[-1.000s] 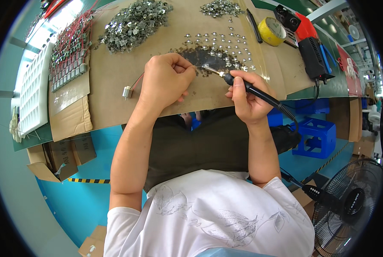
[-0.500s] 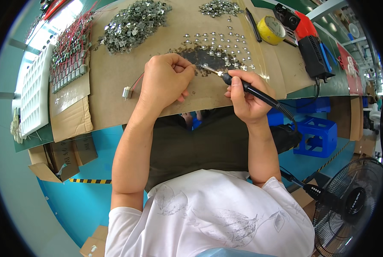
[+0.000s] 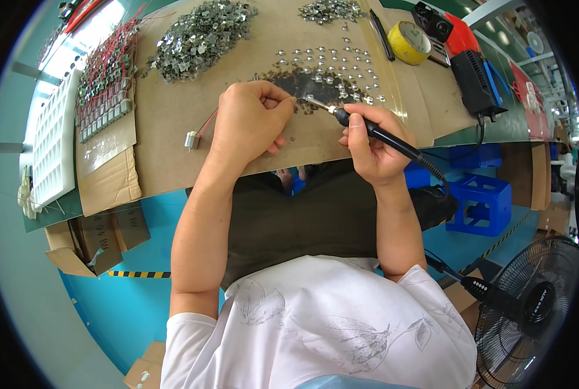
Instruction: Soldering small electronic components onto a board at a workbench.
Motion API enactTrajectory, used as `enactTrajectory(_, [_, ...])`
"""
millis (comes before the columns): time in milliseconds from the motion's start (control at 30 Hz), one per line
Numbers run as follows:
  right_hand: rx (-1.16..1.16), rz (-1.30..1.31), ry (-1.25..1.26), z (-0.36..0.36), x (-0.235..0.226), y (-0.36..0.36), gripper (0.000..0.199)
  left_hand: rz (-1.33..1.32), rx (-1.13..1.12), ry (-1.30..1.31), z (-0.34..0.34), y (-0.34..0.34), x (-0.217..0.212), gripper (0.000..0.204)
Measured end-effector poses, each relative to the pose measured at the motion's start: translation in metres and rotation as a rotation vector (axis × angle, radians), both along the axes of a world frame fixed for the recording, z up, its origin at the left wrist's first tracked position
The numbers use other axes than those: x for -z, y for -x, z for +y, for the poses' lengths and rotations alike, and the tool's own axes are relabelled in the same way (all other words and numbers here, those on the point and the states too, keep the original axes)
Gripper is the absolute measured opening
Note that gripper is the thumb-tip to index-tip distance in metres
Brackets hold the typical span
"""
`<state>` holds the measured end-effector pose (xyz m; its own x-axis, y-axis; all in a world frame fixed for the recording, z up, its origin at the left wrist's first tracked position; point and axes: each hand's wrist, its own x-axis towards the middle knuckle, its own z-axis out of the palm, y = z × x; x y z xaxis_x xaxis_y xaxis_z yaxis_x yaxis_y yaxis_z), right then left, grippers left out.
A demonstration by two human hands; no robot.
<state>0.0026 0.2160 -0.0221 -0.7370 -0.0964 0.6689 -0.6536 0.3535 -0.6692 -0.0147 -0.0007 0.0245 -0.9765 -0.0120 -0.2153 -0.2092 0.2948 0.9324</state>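
Two bare hands are shown over a cardboard-covered counter (image 3: 173, 123). A black-handled soldering iron (image 3: 373, 131) is gripped by the curled fingers of the right hand (image 3: 370, 149), its metal tip met at a dark scorched patch (image 3: 309, 84). The left hand (image 3: 247, 123) is closed, fingers pinched at the tip; what is pinched cannot be told. A small silver motor with red wire (image 3: 191, 139) lies just beside it.

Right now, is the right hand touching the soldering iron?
Touching. The head view shows the right hand wrapped around the soldering iron, thumb and fingers closed on its black handle.
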Motion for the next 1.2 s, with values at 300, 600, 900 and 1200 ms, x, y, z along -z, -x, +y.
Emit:
enactTrajectory(300, [0.044,-0.021,0.066,-0.005,0.001,0.000,0.009,0.009,0.016,0.010,0.000,0.002,0.004,0.017])
enactTrajectory(600, [-0.003,-0.041,0.109,-0.001,0.005,-0.004,0.012,0.018,-0.031,0.014,0.001,0.000,0.001,0.017])
enactTrajectory(900, [-0.002,-0.073,0.139,0.000,0.007,-0.003,0.013,0.423,0.096,0.425,-0.022,-0.004,0.012,0.014])
enactTrajectory(1200, [0.006,-0.077,0.108,-0.001,0.003,-0.001,0.011,0.555,0.318,0.665,-0.030,0.003,0.007,0.013])
